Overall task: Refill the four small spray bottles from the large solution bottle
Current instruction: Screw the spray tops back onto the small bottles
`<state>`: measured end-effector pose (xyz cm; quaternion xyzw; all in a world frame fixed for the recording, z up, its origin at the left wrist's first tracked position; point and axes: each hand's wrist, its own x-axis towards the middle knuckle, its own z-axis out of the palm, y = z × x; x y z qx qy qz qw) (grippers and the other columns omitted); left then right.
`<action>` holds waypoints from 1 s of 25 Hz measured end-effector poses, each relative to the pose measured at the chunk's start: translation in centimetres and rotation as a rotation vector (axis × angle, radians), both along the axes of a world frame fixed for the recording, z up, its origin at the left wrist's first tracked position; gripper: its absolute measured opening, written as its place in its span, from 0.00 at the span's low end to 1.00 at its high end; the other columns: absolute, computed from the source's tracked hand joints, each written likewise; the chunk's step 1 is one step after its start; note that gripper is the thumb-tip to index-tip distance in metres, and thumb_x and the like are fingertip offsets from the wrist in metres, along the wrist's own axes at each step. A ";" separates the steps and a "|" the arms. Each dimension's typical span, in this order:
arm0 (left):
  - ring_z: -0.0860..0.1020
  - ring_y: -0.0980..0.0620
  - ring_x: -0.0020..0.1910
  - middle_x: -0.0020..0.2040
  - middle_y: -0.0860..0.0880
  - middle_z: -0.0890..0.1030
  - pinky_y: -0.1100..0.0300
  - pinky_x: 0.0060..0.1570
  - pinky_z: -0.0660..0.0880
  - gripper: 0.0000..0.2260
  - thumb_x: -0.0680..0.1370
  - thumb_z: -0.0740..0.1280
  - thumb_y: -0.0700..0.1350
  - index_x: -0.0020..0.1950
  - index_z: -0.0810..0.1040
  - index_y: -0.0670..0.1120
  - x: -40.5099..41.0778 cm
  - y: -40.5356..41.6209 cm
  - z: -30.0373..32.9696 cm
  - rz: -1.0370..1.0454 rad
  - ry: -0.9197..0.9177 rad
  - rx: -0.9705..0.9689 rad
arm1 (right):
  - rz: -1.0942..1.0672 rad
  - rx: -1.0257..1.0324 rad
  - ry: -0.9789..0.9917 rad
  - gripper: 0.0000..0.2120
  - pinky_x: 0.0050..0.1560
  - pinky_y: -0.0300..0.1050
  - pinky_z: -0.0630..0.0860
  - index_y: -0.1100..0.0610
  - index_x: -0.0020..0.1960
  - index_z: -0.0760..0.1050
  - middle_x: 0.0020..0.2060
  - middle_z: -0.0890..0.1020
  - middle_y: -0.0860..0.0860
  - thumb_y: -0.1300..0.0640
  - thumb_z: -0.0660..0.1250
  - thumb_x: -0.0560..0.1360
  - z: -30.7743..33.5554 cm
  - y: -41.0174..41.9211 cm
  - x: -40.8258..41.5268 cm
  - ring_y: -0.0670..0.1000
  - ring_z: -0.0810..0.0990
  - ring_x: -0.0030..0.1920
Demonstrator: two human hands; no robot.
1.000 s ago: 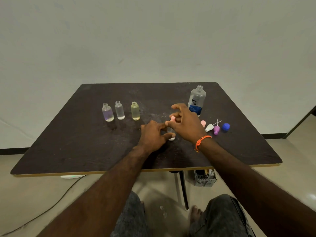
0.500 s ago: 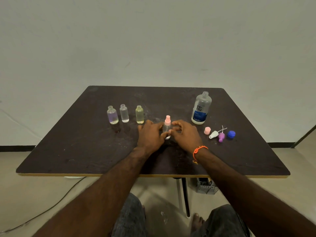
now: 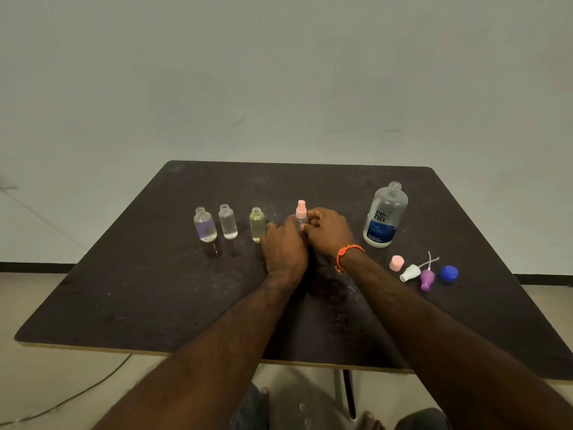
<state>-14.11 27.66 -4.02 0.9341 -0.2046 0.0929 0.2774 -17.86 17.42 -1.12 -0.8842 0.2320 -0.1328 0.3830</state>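
A small clear spray bottle with a pink spray head (image 3: 301, 212) stands upright mid-table. My left hand (image 3: 283, 246) wraps its body from the left, and my right hand (image 3: 327, 232) grips it from the right just under the head. To the left stand three small uncapped bottles in a row: a purple-tinted one (image 3: 205, 225), a clear one (image 3: 228, 222) and a yellow-tinted one (image 3: 257, 225). The large solution bottle (image 3: 385, 216), uncapped, with a blue label, stands to the right of my hands.
On the dark table (image 3: 155, 290), right of my right wrist, lie a pink cap (image 3: 396, 263), a white spray head (image 3: 410, 272), a purple spray head (image 3: 427, 279) and a blue cap (image 3: 448, 273). A cable runs over the floor at lower left.
Both hands moved the pink-headed bottle away from me towards the row of bottles. My right hand came down from above the head to grip beside it.
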 end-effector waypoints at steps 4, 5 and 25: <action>0.77 0.40 0.58 0.54 0.42 0.84 0.46 0.55 0.72 0.09 0.85 0.62 0.46 0.61 0.78 0.45 0.5 -0.6 0.2 0.002 0.024 0.002 | 0.014 0.065 -0.025 0.12 0.56 0.53 0.81 0.54 0.58 0.81 0.48 0.86 0.51 0.56 0.73 0.75 -0.2 -0.9 0.9 0.51 0.84 0.48; 0.77 0.40 0.58 0.54 0.42 0.84 0.46 0.55 0.73 0.10 0.85 0.62 0.46 0.63 0.77 0.45 0.8 -0.6 0.1 -0.021 0.040 -0.003 | 0.005 0.074 -0.038 0.13 0.56 0.52 0.81 0.54 0.59 0.81 0.50 0.86 0.51 0.56 0.73 0.75 -0.3 -0.9 0.9 0.50 0.84 0.50; 0.83 0.45 0.53 0.54 0.48 0.84 0.47 0.52 0.80 0.13 0.79 0.72 0.45 0.63 0.77 0.48 3.4 8.5 1.0 -0.056 0.087 -0.200 | 0.117 0.053 -0.083 0.29 0.68 0.50 0.73 0.56 0.76 0.65 0.70 0.75 0.54 0.67 0.62 0.76 -0.4 8.8 1.4 0.53 0.77 0.66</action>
